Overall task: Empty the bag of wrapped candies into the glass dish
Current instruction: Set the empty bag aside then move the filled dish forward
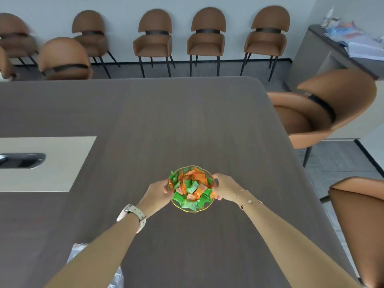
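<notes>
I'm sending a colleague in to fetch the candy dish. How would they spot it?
On the grey wood table, near its right end, sits a small glass dish between two hands. It alone is heaped with green and orange wrapped candies.

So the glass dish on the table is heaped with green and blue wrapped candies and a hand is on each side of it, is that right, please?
Not quite: the wrapped candies are green and orange, not blue, as the head view shows. The rest holds: they heap the glass dish on the table, with the left hand and right hand at its sides.
</notes>
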The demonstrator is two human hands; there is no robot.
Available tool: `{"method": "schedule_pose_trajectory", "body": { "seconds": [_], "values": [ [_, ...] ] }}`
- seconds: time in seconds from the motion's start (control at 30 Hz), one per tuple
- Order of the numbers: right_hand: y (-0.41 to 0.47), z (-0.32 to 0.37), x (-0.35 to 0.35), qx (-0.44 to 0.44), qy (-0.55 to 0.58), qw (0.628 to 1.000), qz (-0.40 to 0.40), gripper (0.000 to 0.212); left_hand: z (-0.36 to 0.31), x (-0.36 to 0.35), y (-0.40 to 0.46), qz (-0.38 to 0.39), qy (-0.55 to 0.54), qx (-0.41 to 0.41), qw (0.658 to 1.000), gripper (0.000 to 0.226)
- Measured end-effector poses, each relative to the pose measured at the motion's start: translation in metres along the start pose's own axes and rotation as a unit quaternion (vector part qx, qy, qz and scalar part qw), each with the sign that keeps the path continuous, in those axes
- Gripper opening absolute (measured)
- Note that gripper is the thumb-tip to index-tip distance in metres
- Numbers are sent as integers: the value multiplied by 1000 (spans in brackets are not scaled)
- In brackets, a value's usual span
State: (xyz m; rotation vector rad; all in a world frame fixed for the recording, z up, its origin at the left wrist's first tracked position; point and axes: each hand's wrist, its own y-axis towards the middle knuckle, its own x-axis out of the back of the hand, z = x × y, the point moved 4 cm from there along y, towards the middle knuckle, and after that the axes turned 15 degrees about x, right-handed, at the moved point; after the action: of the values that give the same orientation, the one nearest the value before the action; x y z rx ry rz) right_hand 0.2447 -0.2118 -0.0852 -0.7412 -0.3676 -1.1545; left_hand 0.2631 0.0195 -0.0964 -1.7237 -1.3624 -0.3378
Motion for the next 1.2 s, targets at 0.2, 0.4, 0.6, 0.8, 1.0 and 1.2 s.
{"method": "schedule_pose_trajectory", "body": {
  "seconds": [0.2, 0.4, 0.6, 0.8, 1.0, 1.2],
  "values": [
    [90, -30, 23, -1, 1, 1000, -20, 34, -26, -1, 94, -12, 25, 8, 1000, 19],
    [147, -62, 17, -8, -3, 1000, -14, 33, -25, -27, 153, -9, 36, 23, 999, 24],
    [164, -81, 4, -14, -12, 999, -47, 26, -14, -44, 175, -8, 42, 32, 999, 28],
    [165, -86, -1, -19, 12, 998, -66, 28, -10, -47, 176, -4, 6, 29, 1000, 28],
    [164, -86, -4, -7, 33, 996, -85, 28, -9, -49, 179, -1, -10, 36, 999, 25],
    [155, -87, -1, -22, 34, 996, -77, 34, 7, -48, 179, 16, 6, 55, 998, 23]
  ]
}}
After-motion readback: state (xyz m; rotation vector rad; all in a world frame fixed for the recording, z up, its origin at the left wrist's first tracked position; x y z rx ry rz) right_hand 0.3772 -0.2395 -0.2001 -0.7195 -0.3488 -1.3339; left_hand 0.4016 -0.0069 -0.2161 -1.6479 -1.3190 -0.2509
